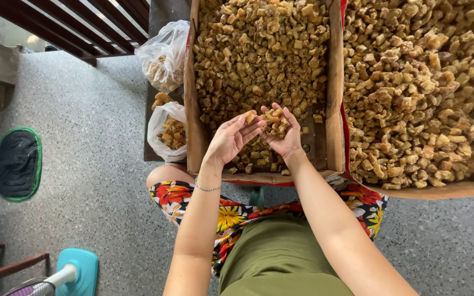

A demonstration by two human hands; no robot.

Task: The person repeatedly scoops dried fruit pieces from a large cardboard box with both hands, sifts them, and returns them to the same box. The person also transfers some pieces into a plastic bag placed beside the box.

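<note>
Right hand (284, 134) cupped, fingers holding cluster of golden-brown, sugar-crusted chunks (275, 121). Left hand (231, 138) fingers pinched one chunk. Both over cardboard box (334, 82), frame centre.

Landmark: left cardboard box (333, 82), brown, open-topped, rectangular, part-filled with tan-brown chunks.
Second cardboard box (445, 190), same kind, fuller, touching landmark's right wall.
Clear plastic bag (163, 55), knotted, chunks inside, just left of landmark, far end.
Second clear bag (163, 126), open-mouthed, same contents, left of landmark, near end.
No labels, signs, screens seen.
</note>
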